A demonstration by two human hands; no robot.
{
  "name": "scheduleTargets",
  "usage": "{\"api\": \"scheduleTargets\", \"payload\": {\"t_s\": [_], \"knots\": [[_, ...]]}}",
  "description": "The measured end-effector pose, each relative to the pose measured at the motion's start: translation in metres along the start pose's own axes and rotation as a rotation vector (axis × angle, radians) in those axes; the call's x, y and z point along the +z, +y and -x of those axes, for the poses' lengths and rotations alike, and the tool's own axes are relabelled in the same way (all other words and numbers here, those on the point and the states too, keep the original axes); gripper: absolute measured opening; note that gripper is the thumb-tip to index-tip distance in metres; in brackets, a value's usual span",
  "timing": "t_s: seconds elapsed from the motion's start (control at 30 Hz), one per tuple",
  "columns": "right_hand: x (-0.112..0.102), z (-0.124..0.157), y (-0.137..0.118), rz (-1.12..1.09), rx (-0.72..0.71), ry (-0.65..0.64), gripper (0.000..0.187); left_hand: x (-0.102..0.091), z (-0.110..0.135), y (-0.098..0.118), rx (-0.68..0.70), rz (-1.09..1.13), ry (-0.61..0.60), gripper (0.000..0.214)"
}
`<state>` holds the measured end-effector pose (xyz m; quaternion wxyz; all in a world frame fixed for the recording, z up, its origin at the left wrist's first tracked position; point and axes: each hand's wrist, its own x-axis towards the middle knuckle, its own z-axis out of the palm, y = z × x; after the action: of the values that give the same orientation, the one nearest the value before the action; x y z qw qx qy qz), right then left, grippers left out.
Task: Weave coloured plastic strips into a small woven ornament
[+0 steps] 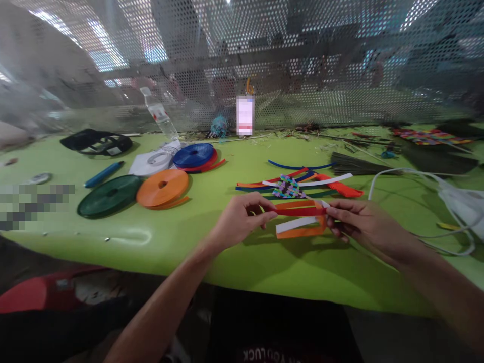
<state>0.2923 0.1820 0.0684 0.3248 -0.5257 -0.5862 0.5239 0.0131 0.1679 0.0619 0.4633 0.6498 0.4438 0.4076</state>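
Both hands (242, 217) (361, 222); red strip (298, 211) between

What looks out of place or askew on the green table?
Thin, straw-like scraps lie scattered along the foot of the grey perforated screen: untidy. The clear plastic bottle tilts leftward, though lens distortion may exaggerate that. The flat red strip being handled shows no obvious damage.

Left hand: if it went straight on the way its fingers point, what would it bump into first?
Past the red strip it pinches, the left hand would probably meet the right hand, though depth is hard to judge.
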Motion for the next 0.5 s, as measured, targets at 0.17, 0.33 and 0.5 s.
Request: {"api": "scheduleTargets", "payload": {"t_s": [0.17,0.33,0.5], "knots": [[0.0017,-0.0039,0.0058,-0.087,0.024,-0.021,0.049,0.0011,0.0011,-0.0004,-0.023,0.068,0.021,0.017],[0.0044,-0.0039,0.007,-0.067,-0.026,0.009,0.053,0.0022,0.0001,-0.0019,-0.049,0.128,0.043,0.017],[0.0059,-0.0034,0.0004,0.058,-0.058,0.019,0.053,0.0022,0.0005,0.0003,-0.1,0.16,0.026,0.015]]}}
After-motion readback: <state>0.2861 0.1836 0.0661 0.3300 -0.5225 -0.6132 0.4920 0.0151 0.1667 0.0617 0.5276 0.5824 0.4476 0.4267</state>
